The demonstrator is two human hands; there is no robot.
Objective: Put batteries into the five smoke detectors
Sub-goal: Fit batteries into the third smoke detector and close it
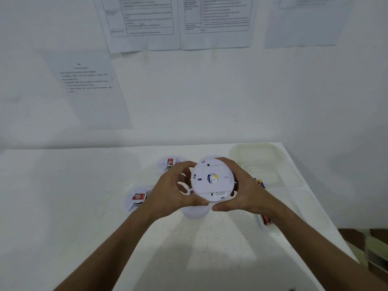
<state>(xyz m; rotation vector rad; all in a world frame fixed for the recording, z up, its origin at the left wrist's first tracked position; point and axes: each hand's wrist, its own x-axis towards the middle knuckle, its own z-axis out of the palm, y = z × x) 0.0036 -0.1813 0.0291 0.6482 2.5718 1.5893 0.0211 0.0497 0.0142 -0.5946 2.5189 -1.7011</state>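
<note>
Both my hands hold one smoke detector (212,181) above the white table (84,206), its back plate turned up toward me.

My left hand (174,190) curls round the left rim and my right hand (237,185) round the right, thumbs meeting at the near edge; I judge this to be the step of twisting the back plate, though whether to open it or close it I cannot tell. If opening, the next move calls for a counter-turn of the two hands, then a reach to the batteries. Count: one detector held; two open detectors (138,199) (170,163) lie on the table showing red-labelled batteries; parts of at least two more white discs (196,213) show behind and below my hands, so five is likely. Loose batteries: one purple-yellow (260,182) and one red (267,220) by my right wrist. One clear tray (256,156) stands far right.
</note>
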